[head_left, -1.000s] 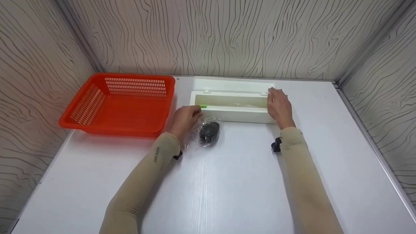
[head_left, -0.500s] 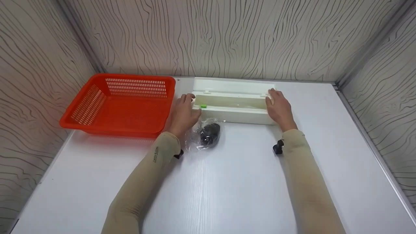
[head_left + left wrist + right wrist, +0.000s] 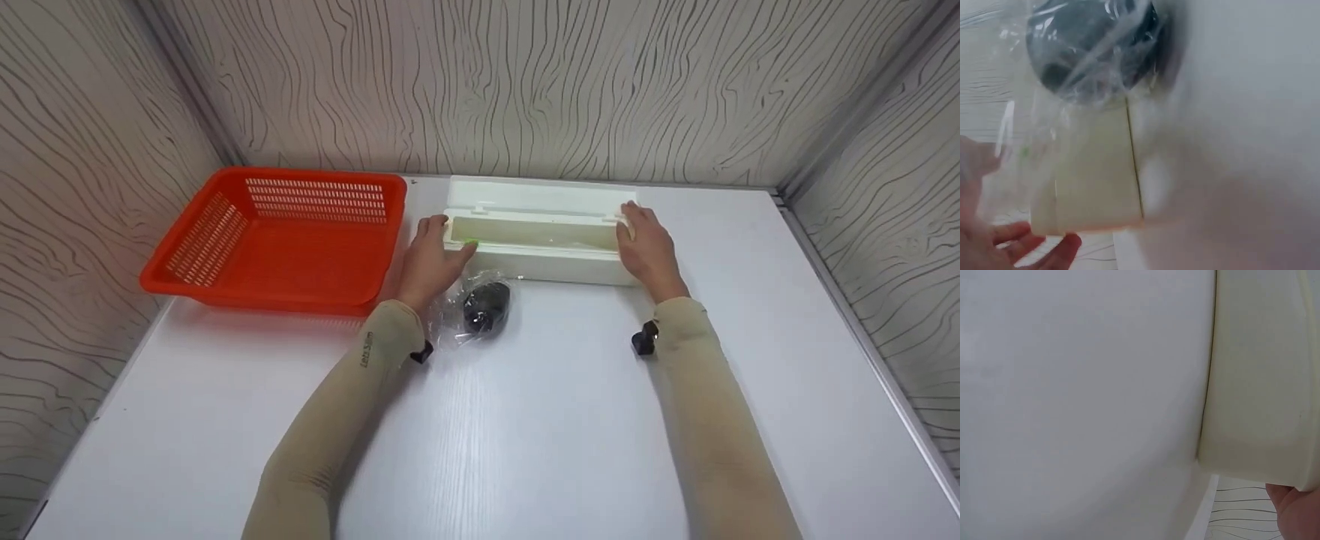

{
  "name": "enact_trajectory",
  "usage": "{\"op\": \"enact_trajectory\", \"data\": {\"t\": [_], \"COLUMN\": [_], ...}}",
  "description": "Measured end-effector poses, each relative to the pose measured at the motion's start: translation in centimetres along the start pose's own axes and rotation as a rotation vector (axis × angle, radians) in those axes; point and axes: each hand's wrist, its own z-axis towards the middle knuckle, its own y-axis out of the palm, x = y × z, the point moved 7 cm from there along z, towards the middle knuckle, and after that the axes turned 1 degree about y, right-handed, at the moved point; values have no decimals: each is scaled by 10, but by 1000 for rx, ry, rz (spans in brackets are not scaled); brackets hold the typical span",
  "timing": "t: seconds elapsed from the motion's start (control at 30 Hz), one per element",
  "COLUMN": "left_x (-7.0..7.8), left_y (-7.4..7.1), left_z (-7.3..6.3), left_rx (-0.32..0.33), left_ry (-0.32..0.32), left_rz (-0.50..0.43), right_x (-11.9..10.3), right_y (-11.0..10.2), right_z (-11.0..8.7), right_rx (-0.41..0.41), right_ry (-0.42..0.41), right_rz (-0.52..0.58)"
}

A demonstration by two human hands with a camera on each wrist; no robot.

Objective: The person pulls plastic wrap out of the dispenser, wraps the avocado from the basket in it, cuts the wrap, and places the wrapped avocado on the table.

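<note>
A long white cling film dispenser (image 3: 555,267) stands at the back of the table, its lid (image 3: 544,193) folded back. My left hand (image 3: 431,266) holds its left end, the thumb over the front rim by a small green slider (image 3: 470,242). In the left wrist view, fingers (image 3: 1019,244) of that hand reach round the box end. My right hand (image 3: 649,251) grips the other end, thumb at the front corner; only a bit of it shows in the right wrist view. In front of the box lies a dark oval object (image 3: 486,307) in crumpled clear film, near my left wrist.
An orange-red plastic basket (image 3: 300,304) with slotted sides stands left of the box, close to my left hand. The white table (image 3: 555,420) meets patterned wall panels (image 3: 525,90) at the back and sides.
My left hand has gone from bent fingers at the box's front left corner to fingers round its left end, thumb now over the green slider. The right hand stays at its end.
</note>
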Motion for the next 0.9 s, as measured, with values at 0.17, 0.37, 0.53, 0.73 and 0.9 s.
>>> {"op": "enact_trajectory", "data": {"t": [0.17, 0.37, 0.53, 0.73, 0.9], "left_x": [4, 6, 5, 6, 9], "left_y": [5, 4, 5, 2, -1], "left_z": [6, 10, 10, 9, 10], "left_rx": [13, 28, 24, 42, 64], "left_ry": [-56, -77, -85, -79, -49], "left_rz": [91, 165, 195, 207, 213], "right_x": [0, 0, 1, 1, 1], "right_y": [2, 2, 3, 4, 2], "right_z": [2, 3, 2, 3, 2], "right_rx": [-1, 3, -10, 2, 3], "right_ry": [7, 10, 28, 19, 15], "right_rz": [-7, -1, 2, -13, -17]}}
